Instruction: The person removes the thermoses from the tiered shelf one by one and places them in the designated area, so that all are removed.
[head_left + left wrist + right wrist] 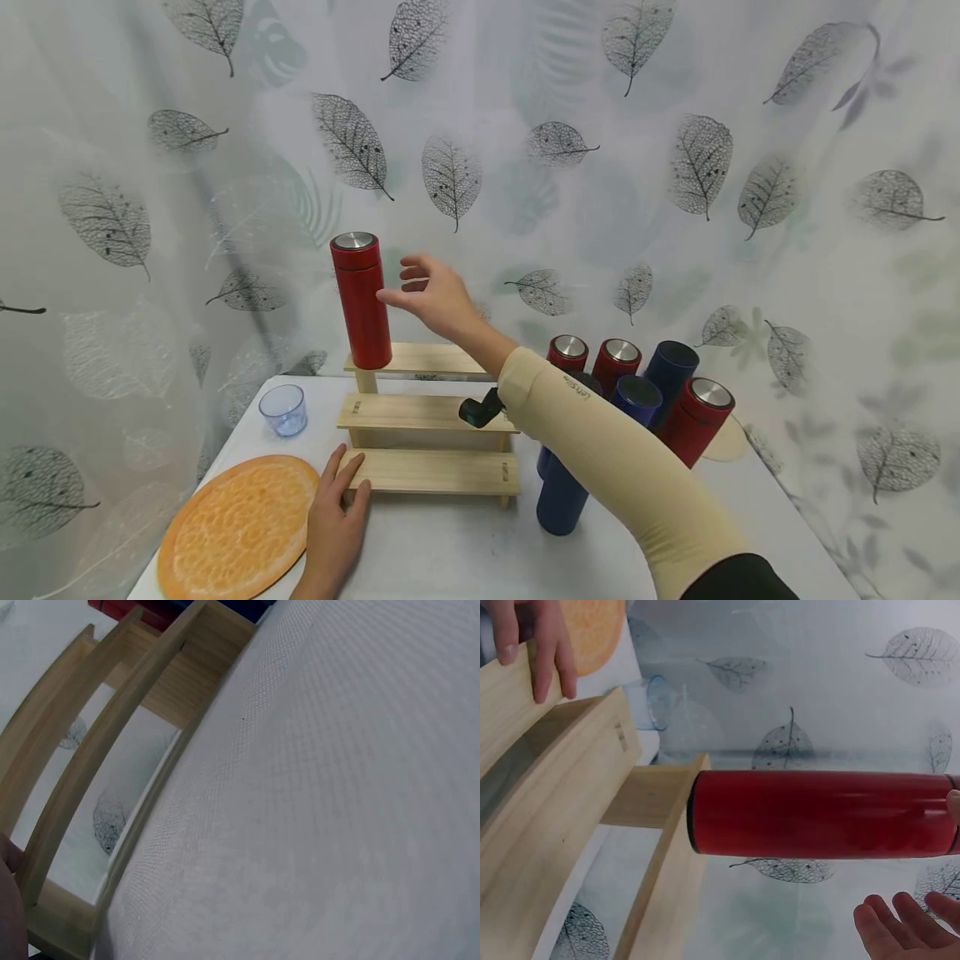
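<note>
A pale curtain (600,125) printed with grey leaves hangs behind a white table (450,558). On the table stands a wooden rack (431,412) with three steps, rising toward the curtain. At the left lies a round orange mat (236,529) that looks like an orange slice, and behind it stands a small clear cup (283,409).

To the right of the rack is a group of tall bottles (637,400), red ones with metal caps and dark blue ones. One blue bottle (561,500) stands in front of the group, nearest to the rack. They are partly hidden by the beige sleeve (615,467), so I cannot count them with certainty.

One red bottle (362,300) already stands upright on the top step, at its left end. The middle and bottom steps carry no bottle. So I judge that the work is at its beginning: one bottle is placed and the others wait on the table.

The right hand (431,296) is just beside the red bottle with the fingers spread and relaxed; only the thumb tip seems to touch it, and the hand does not grip. The left hand (337,508) lies flat on the table, its straight fingers pressing on the left end of the bottom step.

The left wrist view shows mostly the table and the rack from below.
</note>
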A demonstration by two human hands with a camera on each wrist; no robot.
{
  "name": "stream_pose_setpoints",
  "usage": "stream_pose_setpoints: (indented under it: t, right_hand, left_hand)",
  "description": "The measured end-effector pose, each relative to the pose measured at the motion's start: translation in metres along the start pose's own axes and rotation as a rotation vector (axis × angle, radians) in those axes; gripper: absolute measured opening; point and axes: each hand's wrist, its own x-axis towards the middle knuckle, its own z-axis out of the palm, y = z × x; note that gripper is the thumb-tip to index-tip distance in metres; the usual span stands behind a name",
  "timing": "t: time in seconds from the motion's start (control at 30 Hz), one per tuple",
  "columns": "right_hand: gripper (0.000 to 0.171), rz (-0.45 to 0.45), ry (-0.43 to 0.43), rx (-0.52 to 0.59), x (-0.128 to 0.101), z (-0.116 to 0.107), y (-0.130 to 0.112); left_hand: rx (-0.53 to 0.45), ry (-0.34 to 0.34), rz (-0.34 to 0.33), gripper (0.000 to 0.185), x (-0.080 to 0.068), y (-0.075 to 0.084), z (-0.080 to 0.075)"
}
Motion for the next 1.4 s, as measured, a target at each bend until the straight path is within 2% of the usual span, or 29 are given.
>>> stream_pose_setpoints:
  t: [0.33,0.57,0.87,1.13,1.4]
  right_hand:
    - [0.076,0.052,0.010,-0.001,0.005,0.029,0.014]
    - [0.070,0.068,0.036,0.005,0.009,0.039,0.020]
    - [0.066,0.069,0.023,0.023,0.010,0.051,0.024]
    - [0.059,0.034,0.051,0.042,0.004,0.053,0.027]
    - [0.058,0.008,0.061,0.038,0.002,0.050,0.025]
  left_hand:
    - [0.011,0.000,-0.013,0.043,0.001,0.001,0.000]
    - [0.004,-0.009,-0.014,0.042,0.002,0.002,0.000]
    - [0.007,-0.014,-0.023,0.043,0.001,-0.001,0.002]
    - [0.022,-0.020,-0.031,0.044,0.001,-0.002,0.003]
    - [0.022,-0.024,-0.035,0.045,0.002,-0.003,0.002]
